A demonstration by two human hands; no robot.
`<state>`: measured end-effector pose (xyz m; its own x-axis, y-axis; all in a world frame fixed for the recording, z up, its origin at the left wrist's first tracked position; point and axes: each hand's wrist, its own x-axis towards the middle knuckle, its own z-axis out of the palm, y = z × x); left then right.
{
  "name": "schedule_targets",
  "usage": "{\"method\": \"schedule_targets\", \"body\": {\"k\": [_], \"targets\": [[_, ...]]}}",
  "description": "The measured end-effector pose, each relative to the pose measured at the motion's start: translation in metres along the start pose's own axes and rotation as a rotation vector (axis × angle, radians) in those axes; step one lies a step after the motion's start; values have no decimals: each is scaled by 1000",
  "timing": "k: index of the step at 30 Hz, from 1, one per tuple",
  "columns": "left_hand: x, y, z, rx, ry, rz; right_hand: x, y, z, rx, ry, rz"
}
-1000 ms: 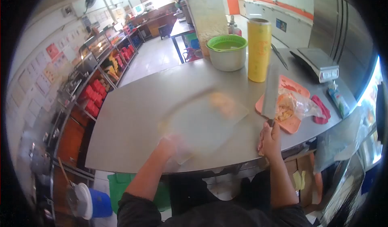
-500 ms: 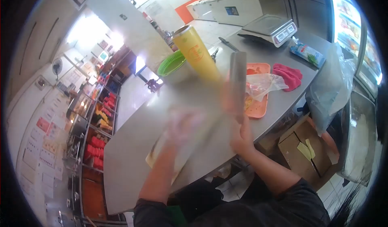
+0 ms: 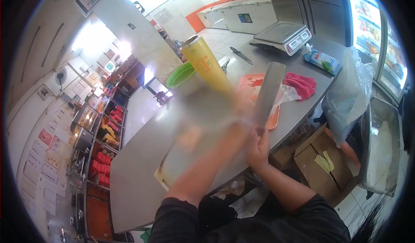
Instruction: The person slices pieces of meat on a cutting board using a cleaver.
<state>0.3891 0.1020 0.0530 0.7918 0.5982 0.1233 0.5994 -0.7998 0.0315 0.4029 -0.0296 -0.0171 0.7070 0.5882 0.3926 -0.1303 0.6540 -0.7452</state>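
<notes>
Left forearm angled across, its hand (image 3: 245, 122) apparently blurred, right hand (image 3: 258, 150) closed.

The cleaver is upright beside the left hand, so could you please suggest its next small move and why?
I would probably ease the cleaver slightly away, because the right hand holds it with its blade raised close to the left hand, which is blurred near the orange tray.

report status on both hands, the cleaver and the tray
Right hand gripping cleaver, blade up. Left hand blurred near orange tray, grip unclear. Cleaver partly hides tray.
</notes>
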Motion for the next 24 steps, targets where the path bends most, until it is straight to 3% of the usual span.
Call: {"method": "schedule_targets", "body": {"k": [4, 7, 9, 13, 16, 19, 24], "targets": [[-1, -13, 1, 20, -48, -30, -1, -2, -1, -115, -40, 2], [1, -29, 17, 82, 110, 17, 0, 2, 0, -56, -55, -30], [10, -38, 17, -214, 168, -6, 1, 1, -1, -111, -44, -38], [-12, 7, -42, -352, 148, -71, 0, 0, -1, -134, -57, -26], [-9, -1, -37, -404, 94, -168, 0, 3, -1, -182, -51, -41], [-9, -15, -22, -275, 257, 13, -2, 9, -3, -119, -49, 43], [-13, -15, -35, -151, 194, 32, -1, 0, 0, -96, -65, 19]]}}
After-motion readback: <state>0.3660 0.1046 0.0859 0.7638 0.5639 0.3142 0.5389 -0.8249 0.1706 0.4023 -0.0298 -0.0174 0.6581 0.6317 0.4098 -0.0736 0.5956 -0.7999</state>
